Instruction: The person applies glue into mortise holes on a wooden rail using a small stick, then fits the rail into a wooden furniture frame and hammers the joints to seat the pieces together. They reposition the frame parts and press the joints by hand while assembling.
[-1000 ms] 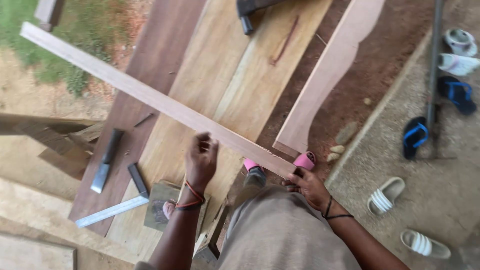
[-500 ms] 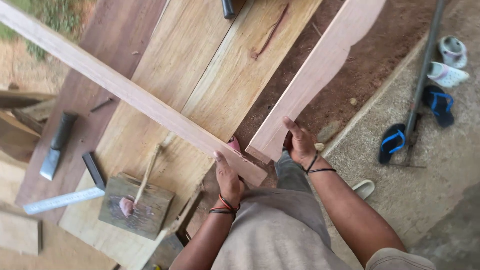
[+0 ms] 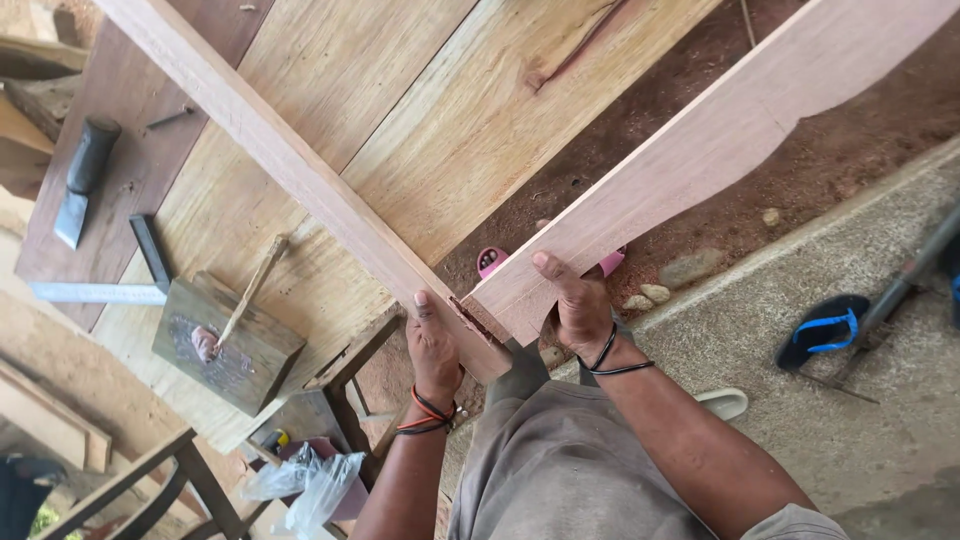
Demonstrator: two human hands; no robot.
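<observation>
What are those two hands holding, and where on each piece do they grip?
The left hand grips the near end of the long straight wooden strip; the right hand grips the near end of the curved-edged board.

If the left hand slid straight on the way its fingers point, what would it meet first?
The left hand grips the near end of the long wooden strip, fingers pointing up along it. Going straight on, it would simply run along that strip; nothing else visibly sits on it. Beneath lies the plank tabletop, though depth is unclear.
</observation>
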